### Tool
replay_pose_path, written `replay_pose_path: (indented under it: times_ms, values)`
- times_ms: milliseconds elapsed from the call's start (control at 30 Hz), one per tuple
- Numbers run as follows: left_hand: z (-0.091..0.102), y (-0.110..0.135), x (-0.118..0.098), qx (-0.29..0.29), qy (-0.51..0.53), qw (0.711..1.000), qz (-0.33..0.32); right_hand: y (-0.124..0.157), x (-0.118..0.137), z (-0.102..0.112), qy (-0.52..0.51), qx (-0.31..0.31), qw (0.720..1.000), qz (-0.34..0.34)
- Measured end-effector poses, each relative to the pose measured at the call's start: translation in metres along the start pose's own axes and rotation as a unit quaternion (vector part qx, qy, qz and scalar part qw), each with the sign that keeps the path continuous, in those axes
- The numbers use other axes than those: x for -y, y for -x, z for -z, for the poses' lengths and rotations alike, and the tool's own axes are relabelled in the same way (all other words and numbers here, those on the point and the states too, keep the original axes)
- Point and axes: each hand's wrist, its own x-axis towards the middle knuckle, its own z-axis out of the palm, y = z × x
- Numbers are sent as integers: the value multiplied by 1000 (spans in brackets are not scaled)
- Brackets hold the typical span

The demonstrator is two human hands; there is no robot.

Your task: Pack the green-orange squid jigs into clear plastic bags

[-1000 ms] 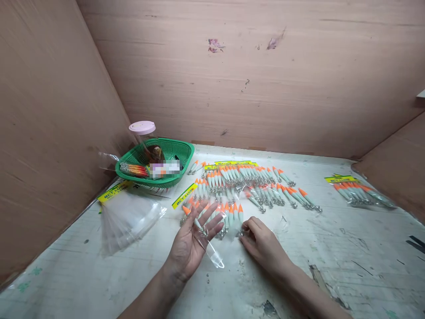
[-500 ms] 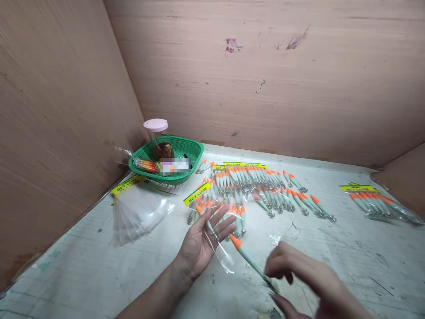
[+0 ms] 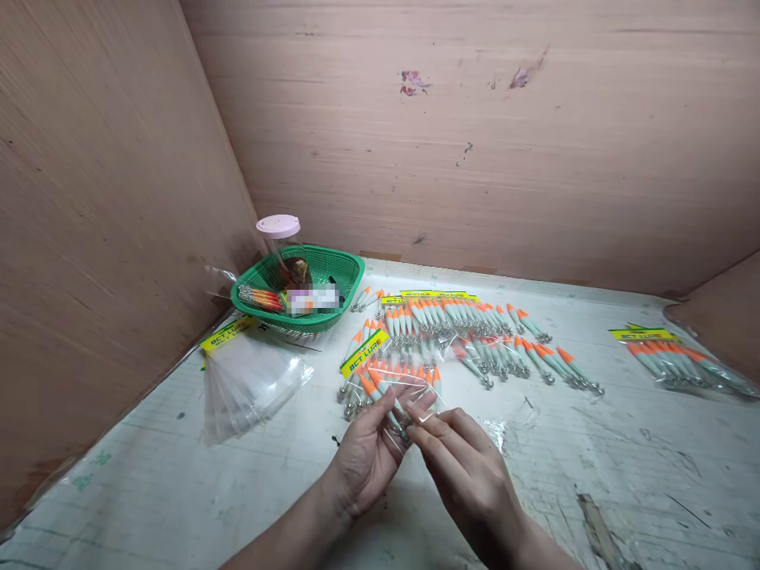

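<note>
My left hand [image 3: 371, 447] is palm up, its thumb pressing a clear plastic bag [image 3: 364, 354] with a yellow BCT LURE header against the fingers. Inside the bag lie orange-tipped, pale green fishing lures [image 3: 371, 387], their hook ends towards me. At the bag's near, open end, my right hand [image 3: 469, 459] pinches the hook end of a lure; its fingertips partly hide that lure and the bag's edge. Just beyond both hands, a row of loose lures [image 3: 436, 380] rests on the table, some of them behind the bag.
Fanned-out clear bags [image 3: 255, 388] with yellow headers lie on the left. Behind them stands a green basket [image 3: 350, 277] holding a pink-lidded jar [image 3: 279, 227] and other items. More lures [image 3: 463, 313] are spread at the back. Filled packs [image 3: 670, 360] lie far right, near the wooden wall [image 3: 594, 158].
My right hand has brought its lure up and left to the bag in my left hand; the lure's orange tip now sits within the bag. My left hand has shifted slightly right.
</note>
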Motion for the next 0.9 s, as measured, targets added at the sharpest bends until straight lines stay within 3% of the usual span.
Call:
replay_pose_path:
  times_ms: [133,233,333,433,567,667,800,900]
  values:
    - [-2,0,-4,-46,-6,999,-10,0,-4,11,-76,14,997,-10]
    - [-2,-1,-11,-64,-3,997,-40,6,-24,19,-104,-19,991,-83]
    - [-3,-2,-18,-83,-10,994,-67,17,-51,13,-74,86,982,-153]
    - [-3,-3,-20,-89,-13,993,-77,28,-67,-5,-62,194,964,-172]
    - [0,-6,-18,-95,-3,993,-77,37,-65,-15,-54,182,966,-174]
    - [2,-8,-19,-96,-3,992,-82,37,-61,11,-73,166,968,-174]
    - [2,-8,-20,-95,-2,992,-80,27,-56,74,-151,149,957,-197]
    - [1,-7,-18,-93,-10,993,-71,11,-44,99,-226,211,940,-144]
